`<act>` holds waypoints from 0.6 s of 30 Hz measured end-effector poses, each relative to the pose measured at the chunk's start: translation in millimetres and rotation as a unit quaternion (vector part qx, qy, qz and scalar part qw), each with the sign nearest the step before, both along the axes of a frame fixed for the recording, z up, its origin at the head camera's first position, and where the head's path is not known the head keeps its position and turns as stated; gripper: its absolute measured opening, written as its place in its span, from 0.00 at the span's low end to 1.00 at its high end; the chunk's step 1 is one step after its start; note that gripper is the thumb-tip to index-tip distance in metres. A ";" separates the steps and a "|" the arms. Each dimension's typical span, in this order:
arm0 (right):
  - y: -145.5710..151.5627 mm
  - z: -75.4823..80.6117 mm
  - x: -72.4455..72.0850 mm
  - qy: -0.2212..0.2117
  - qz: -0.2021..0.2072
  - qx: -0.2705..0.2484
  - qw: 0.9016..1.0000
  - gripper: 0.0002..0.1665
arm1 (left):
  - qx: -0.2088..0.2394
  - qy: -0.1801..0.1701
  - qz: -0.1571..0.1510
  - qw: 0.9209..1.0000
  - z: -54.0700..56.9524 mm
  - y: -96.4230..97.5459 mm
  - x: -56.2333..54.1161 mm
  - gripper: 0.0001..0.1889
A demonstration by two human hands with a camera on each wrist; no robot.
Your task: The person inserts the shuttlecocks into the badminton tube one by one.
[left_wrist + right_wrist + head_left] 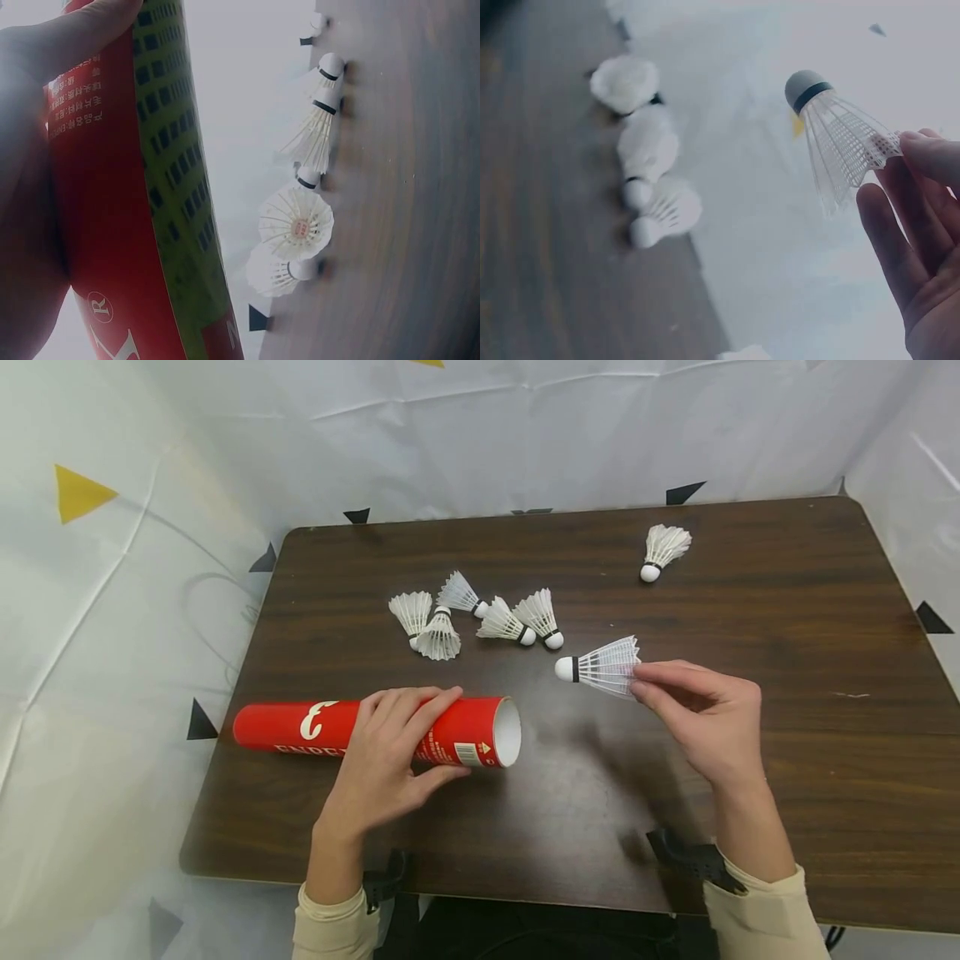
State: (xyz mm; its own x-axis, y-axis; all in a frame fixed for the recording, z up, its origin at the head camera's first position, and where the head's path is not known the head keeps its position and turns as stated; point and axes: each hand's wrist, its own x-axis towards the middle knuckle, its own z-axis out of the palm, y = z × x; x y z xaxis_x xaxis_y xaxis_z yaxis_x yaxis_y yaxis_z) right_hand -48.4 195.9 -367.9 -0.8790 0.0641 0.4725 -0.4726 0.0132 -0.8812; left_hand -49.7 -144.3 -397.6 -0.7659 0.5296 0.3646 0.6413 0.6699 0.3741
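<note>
My left hand [390, 747] grips a red shuttlecock tube [258, 727] that lies sideways near the table's front left. Its open end faces right, towards the other hand. In the left wrist view the tube's red and green printed side [101, 202] fills the left part. My right hand [708, 718] pinches a white shuttlecock [609, 667] by the rim of its skirt, with thumb and fingers. This shuttlecock is held up off the table, its cork pointing left at the tube's mouth. The right wrist view shows its netted skirt [847, 139] apart from the tube.
Several shuttlecocks [501, 623] lie in a loose cluster behind the tube, some touching. One more shuttlecock [664, 552] lies at the back right of the dark wooden table [825, 693]. White sheeting [480, 443] hangs behind the table and at its sides.
</note>
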 end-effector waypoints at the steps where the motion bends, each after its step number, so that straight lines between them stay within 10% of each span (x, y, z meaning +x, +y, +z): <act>1: 0.3 2.6 1.7 0.012 -0.001 0.002 1.000 0.14 | 0.000 0.000 0.000 1.000 0.0 0.1 0.0 0.48; 9: -17.2 16.4 10.5 0.099 0.085 0.022 0.991 0.07 | 0.002 0.000 0.001 1.000 0.0 0.3 0.6 0.48; 18: -47.3 -2.3 13.5 0.083 0.149 0.090 0.981 0.17 | -0.001 -0.001 0.001 1.000 0.6 0.7 0.4 0.47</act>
State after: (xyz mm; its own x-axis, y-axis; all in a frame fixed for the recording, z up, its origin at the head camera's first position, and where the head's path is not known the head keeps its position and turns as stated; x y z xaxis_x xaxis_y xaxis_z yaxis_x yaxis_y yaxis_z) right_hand -34.9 148.6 -370.3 -0.7557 -0.2821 0.5911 -0.6162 0.0004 -0.7876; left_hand -49.4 -143.6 -397.0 -0.7674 0.5289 0.3624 0.6395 0.6722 0.3732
